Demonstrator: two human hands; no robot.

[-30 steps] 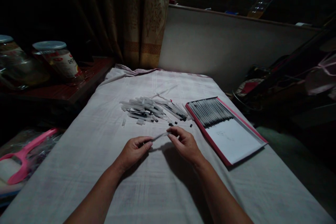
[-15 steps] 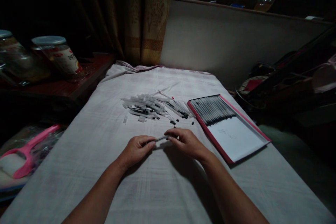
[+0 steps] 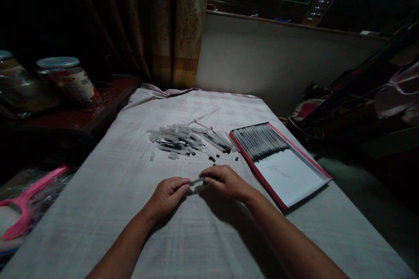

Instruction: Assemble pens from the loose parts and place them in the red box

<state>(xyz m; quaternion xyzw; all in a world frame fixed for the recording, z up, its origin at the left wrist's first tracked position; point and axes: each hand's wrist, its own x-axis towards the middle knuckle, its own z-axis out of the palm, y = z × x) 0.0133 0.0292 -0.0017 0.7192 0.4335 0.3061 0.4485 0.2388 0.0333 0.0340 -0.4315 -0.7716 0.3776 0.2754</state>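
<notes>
Between my two hands is a slim, clear pen, held level just above the cloth. My left hand pinches its left end, while the fingers of my right hand are closed on its right end. Beyond them lies a loose pile of clear pen parts, some with dark refills inside. Several small black caps are scattered near the pile. To the right, a shallow red-edged box holds a row of pens with black ends at its far part; bare white bottom shows nearer me.
A pale checked cloth covers the table. On the left, a dark red side table carries lidded jars, with a pink-handled object lower down. Behind stand a patterned curtain and a pale wall.
The view has tilted slightly, so the scene sits a little lower and further left. My hands have come slightly closer together, and less of the pen shows between them.
</notes>
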